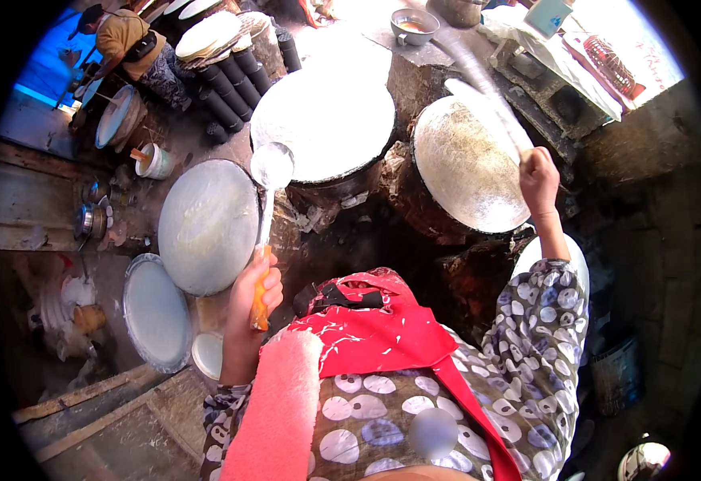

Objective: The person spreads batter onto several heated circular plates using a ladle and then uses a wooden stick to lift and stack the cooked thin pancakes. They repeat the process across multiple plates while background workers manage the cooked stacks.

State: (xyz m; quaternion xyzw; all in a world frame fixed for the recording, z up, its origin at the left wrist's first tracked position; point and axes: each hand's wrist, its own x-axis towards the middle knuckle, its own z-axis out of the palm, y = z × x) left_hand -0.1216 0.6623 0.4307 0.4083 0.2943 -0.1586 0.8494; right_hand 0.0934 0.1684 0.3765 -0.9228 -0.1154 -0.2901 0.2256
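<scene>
My left hand (253,288) is closed round the orange handle of a metal ladle (272,166), whose round bowl is up near the rim of a large, glaring white round pan (326,120). A grey round griddle or lid (206,228) lies to the left of the ladle. My right hand (538,174) grips a long pale tool (476,66), blurred along its length; what kind it is I cannot tell. That tool extends up and left over the edge of a round griddle (464,162) with a pale, mottled surface. Its far end is too blurred to make out.
Another person (128,45) bends over vessels at upper left. Black perforated cylinders (230,90) stand beside a stack of pale round sheets (208,36). A grey metal bowl (413,27) holds liquid at the top. A white bucket (155,162) and a large round tray (157,312) are at left.
</scene>
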